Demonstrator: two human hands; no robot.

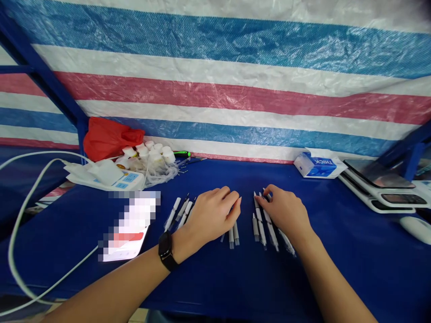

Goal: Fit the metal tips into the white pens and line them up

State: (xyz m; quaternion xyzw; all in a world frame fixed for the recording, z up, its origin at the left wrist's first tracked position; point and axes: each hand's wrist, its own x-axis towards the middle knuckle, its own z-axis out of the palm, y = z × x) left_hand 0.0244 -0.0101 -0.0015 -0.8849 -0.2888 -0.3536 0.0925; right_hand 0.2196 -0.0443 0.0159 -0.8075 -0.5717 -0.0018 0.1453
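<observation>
Several white pens lie in a loose row on the blue table. My left hand, with a black watch on the wrist, rests flat over the left group of pens, fingers pointing right. My right hand lies on the right group of pens, its fingertips touching the pens' top ends. Neither hand has lifted a pen; some pens are hidden under both palms.
A phone lies left of the pens. Behind it are a power strip with white cables, small white bottles in a plastic bag and a red bag. A blue tissue pack and stacked scales sit at the right. A striped tarp forms the back wall.
</observation>
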